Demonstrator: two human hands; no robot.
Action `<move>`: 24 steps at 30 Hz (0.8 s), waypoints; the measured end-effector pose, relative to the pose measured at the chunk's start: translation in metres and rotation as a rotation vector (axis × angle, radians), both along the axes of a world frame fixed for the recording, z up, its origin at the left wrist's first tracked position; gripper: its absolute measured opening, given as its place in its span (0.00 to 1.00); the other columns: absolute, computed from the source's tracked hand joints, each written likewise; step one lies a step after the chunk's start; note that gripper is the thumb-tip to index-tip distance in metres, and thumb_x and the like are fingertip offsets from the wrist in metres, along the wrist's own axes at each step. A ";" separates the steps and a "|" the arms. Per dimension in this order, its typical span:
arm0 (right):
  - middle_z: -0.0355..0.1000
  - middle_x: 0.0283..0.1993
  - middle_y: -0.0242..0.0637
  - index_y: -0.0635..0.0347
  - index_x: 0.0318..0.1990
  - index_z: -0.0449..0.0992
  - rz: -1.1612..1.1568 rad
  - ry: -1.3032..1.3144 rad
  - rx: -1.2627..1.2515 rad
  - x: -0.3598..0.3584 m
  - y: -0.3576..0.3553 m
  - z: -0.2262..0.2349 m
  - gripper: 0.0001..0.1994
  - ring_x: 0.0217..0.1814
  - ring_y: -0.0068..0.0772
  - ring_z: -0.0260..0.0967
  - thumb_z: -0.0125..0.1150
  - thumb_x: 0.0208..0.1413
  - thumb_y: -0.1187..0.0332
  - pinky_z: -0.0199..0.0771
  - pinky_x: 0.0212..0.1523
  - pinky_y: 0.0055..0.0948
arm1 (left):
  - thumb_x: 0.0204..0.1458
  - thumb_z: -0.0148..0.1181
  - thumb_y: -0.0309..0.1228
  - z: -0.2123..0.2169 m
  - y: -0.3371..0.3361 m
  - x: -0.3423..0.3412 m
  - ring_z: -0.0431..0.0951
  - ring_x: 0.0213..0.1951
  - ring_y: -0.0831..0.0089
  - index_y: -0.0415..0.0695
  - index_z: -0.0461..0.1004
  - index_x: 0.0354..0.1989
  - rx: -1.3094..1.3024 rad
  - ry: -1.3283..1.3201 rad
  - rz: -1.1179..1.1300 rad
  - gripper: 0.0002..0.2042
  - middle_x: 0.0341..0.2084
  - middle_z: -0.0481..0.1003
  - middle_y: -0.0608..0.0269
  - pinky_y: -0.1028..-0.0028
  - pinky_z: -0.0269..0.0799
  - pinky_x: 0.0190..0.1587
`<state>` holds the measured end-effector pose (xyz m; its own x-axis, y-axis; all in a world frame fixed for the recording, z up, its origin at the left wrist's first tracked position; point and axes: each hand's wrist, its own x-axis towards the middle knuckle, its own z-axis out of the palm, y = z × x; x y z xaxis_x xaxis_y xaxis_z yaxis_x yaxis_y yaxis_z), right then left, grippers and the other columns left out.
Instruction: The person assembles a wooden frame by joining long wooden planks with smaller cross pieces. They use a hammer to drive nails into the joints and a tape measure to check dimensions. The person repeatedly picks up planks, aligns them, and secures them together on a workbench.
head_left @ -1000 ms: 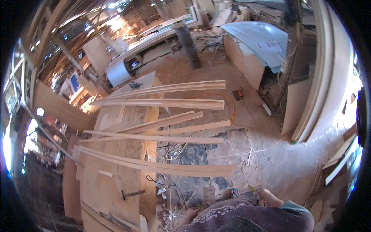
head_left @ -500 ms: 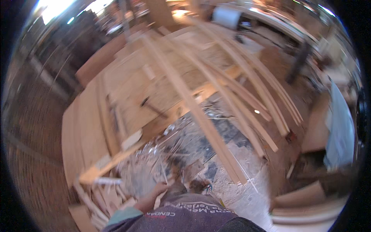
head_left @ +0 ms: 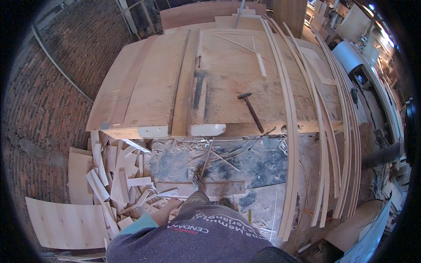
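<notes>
The view has swung onto the table (head_left: 149, 101), hammer (head_left: 251, 111) at 1 o'clock, as the left hand (head_left: 169, 206) hangs empty, loosely open, beside scraps (head_left: 116, 175) at 8 o'clock; right hand unseen.

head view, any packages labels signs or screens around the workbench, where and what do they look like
No packages, signs or screens are clear enough to tell.
Printed lettering: on the person's grey-purple shirt, bottom centre, curved rows in white and red.
Workbench: bare pale plywood, no labels; a hammer lies on it.
</notes>
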<state>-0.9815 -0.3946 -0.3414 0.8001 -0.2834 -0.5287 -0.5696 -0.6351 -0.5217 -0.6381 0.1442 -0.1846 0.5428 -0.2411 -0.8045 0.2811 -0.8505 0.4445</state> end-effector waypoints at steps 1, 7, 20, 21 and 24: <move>0.78 0.34 0.41 0.57 0.42 0.82 0.200 -0.130 -0.140 0.017 -0.007 0.003 0.14 0.34 0.44 0.79 0.66 0.55 0.57 0.79 0.35 0.43 | 0.54 0.60 0.55 -0.012 0.019 0.004 0.83 0.41 0.50 0.46 0.79 0.52 -0.032 -0.007 0.016 0.27 0.37 0.81 0.49 0.53 0.77 0.45; 0.74 0.28 0.34 0.59 0.43 0.77 -0.640 -0.066 0.460 0.261 0.032 0.193 0.13 0.26 0.30 0.73 0.62 0.62 0.58 0.77 0.25 0.33 | 0.54 0.64 0.61 0.012 0.062 0.109 0.80 0.43 0.58 0.49 0.75 0.56 -0.163 0.220 0.934 0.31 0.45 0.78 0.54 0.52 0.74 0.40; 0.73 0.27 0.30 0.64 0.42 0.83 -0.275 -0.394 0.280 0.693 0.064 0.361 0.14 0.30 0.21 0.69 0.67 0.61 0.60 0.68 0.32 0.27 | 0.48 0.71 0.62 0.092 0.065 0.320 0.75 0.46 0.60 0.51 0.61 0.68 -0.688 -0.126 1.893 0.44 0.48 0.73 0.55 0.51 0.74 0.45; 0.76 0.29 0.33 0.65 0.43 0.83 -0.230 -0.427 0.198 0.726 0.064 0.360 0.15 0.33 0.24 0.71 0.67 0.60 0.60 0.70 0.35 0.29 | 0.48 0.72 0.61 0.092 0.064 0.331 0.75 0.45 0.60 0.51 0.61 0.68 -0.682 -0.127 1.920 0.44 0.48 0.73 0.56 0.51 0.74 0.45; 0.82 0.36 0.44 0.62 0.46 0.84 -0.055 -0.539 0.074 0.833 0.072 0.367 0.17 0.42 0.38 0.79 0.66 0.60 0.58 0.74 0.45 0.36 | 0.51 0.73 0.55 0.084 0.068 0.361 0.77 0.47 0.57 0.49 0.63 0.66 -0.655 -0.249 1.966 0.39 0.50 0.75 0.56 0.47 0.76 0.47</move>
<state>-0.1489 -0.3223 0.0258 0.9483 -0.3100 -0.0675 -0.2403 -0.5627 -0.7909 -0.2776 0.2117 -0.1008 0.4344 0.5043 -0.7463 0.3094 0.6946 0.6494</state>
